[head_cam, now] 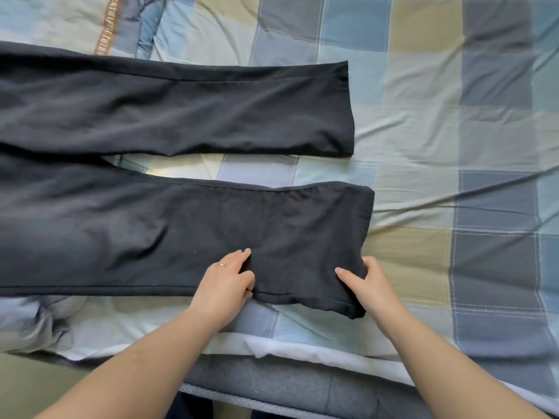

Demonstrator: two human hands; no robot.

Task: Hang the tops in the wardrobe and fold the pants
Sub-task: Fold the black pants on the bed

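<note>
Meanwhile, black cotton pants (169, 164) lay flat across the checked quilt (453, 131), near its front edge. Left hand (225, 282) and right hand (367, 282) each pinched the nearer leg's hem end.

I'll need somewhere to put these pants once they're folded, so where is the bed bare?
Bare checked bedspread lies right of both leg hems, the largest free patch. A narrow strip shows between the two legs of the black pants. The near edge is crowded: left hand and right hand grip the near leg.
</note>
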